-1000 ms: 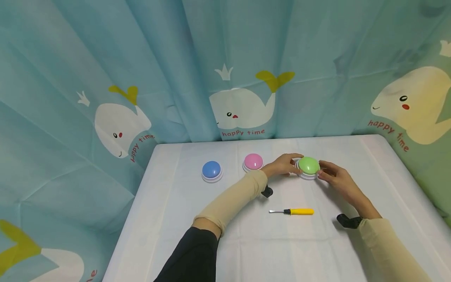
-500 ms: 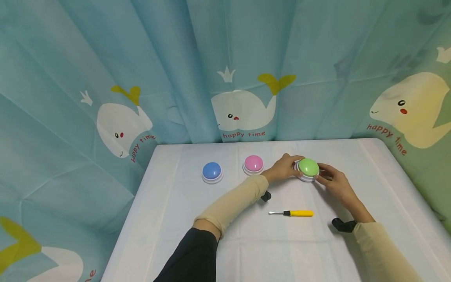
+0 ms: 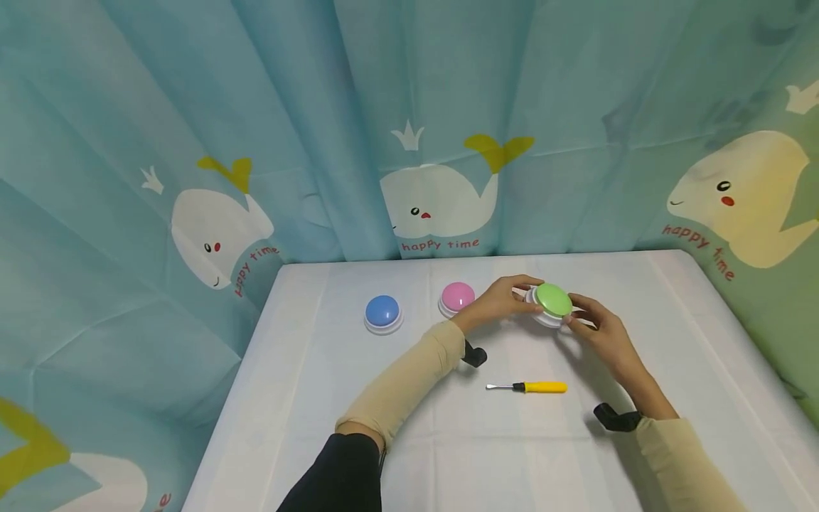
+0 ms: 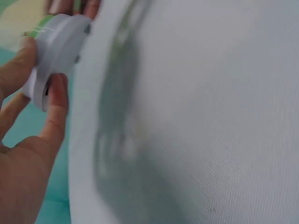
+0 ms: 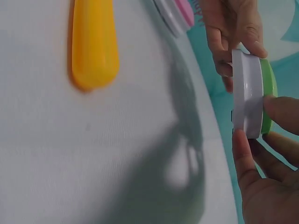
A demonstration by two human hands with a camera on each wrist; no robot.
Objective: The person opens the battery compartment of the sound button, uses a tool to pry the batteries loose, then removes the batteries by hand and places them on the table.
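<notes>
Your left hand (image 3: 499,300) and right hand (image 3: 606,337) grip the green button (image 3: 554,299) from 2 opposite sides. It sits between them, tilted, neither hand nearer.

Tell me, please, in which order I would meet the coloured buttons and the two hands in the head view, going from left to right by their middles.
Blue button, pink button, left hand, green button, right hand.
</notes>
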